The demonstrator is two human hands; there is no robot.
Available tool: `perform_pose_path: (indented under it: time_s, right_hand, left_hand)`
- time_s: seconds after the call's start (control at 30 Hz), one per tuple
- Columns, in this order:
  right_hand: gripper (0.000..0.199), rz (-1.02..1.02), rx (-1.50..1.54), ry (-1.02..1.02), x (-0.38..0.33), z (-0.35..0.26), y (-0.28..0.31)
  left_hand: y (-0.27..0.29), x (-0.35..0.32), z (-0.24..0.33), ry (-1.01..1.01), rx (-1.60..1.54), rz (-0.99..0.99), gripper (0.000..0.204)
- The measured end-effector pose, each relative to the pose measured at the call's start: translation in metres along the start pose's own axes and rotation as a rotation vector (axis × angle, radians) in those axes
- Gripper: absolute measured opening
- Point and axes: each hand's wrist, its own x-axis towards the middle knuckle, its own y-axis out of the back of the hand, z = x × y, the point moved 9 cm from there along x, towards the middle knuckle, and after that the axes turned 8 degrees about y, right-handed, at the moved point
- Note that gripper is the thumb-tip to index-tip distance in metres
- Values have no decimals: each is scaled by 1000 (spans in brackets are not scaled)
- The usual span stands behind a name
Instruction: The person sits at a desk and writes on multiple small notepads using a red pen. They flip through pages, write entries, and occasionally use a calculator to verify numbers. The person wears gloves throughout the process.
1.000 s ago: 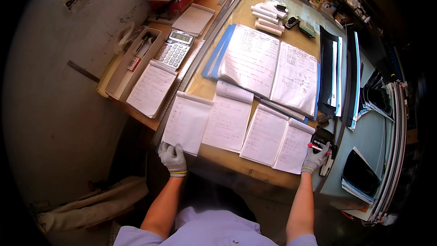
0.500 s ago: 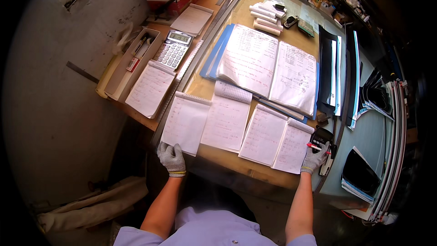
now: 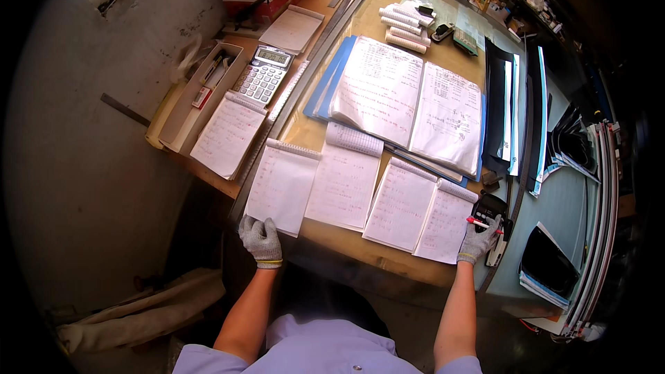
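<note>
My left hand (image 3: 262, 241), in a grey knit glove, is at the table's near edge. Its bent fingers close on the lower left corner of a top-bound notepad (image 3: 284, 183) with handwriting. My right hand (image 3: 479, 239), gloved alike, grips a red pen (image 3: 483, 224) that lies crosswise in it. That hand is over the lower part of a black calculator (image 3: 489, 204), hiding some of its keys. Between the hands, more handwritten notepads (image 3: 344, 183) lie in a row. Behind them, a thick open ledger (image 3: 388, 83) with written pages rests on a blue folder (image 3: 325, 90).
On the left ledge sit a silver calculator (image 3: 261, 79), another notepad (image 3: 228, 135) and a long pen box (image 3: 183, 121). Rolled-back pads (image 3: 407, 28) and a stapler (image 3: 442, 32) are farther back. Black sheets (image 3: 549, 263) and long strips (image 3: 539, 125) lie at right.
</note>
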Motion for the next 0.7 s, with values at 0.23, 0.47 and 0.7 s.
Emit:
perform_pose_path:
  time_s: [0.23,0.47,0.7]
  right_hand:
    - [93,45,-30,45,0,-3,3]
    - [94,23,29,0,0,2,1]
    - [95,65,-125,111,0,1,2]
  left_hand:
    - [1,1,5,0,-21,3,15]
    - [2,3,8,10,-32,-10,17]
    - [-3,-2,-4,17,2,-23,16]
